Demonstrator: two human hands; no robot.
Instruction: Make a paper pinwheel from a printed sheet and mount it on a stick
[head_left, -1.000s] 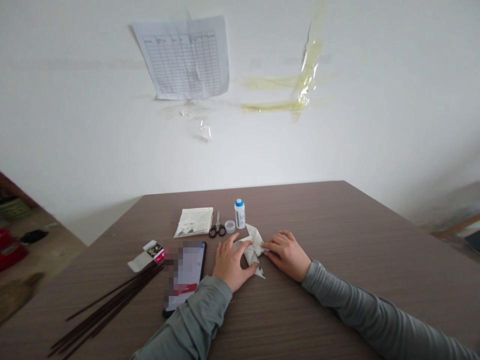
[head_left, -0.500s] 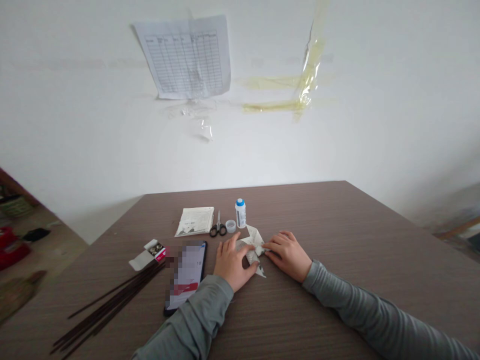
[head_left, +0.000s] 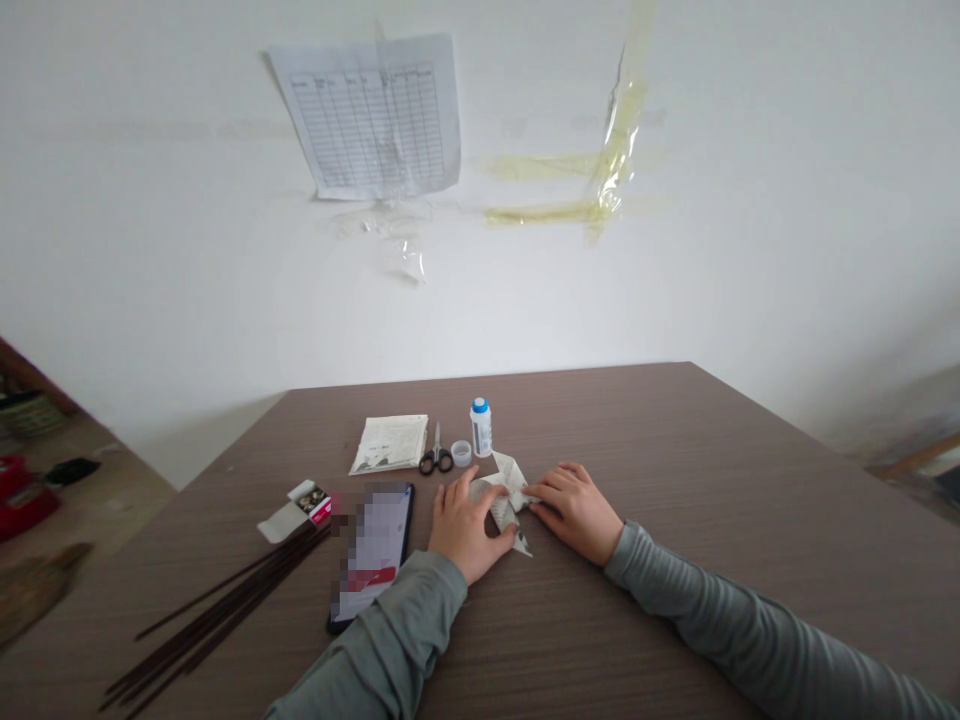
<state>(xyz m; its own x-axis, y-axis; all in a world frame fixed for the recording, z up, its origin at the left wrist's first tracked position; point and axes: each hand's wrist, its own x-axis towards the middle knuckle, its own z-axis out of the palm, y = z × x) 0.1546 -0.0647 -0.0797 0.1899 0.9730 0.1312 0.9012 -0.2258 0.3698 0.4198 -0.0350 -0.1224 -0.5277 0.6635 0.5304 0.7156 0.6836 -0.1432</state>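
Note:
A pinwheel folded from printed paper lies on the table between my hands. My left hand steadies it from the left, index finger and thumb pressing on its blades with the other fingers spread. From the right, my right hand pinches a blade near the centre, its fingers close together. Parts of the paper are hidden under both hands. Just beyond stand a white glue bottle with a blue cap and a small clear cap. Black-handled scissors lie beside them.
A stack of folded printed paper lies left of the scissors. Nearer are a phone, an opened small box and several thin dark sticks. Behind the brown table rises a white wall with a taped sheet.

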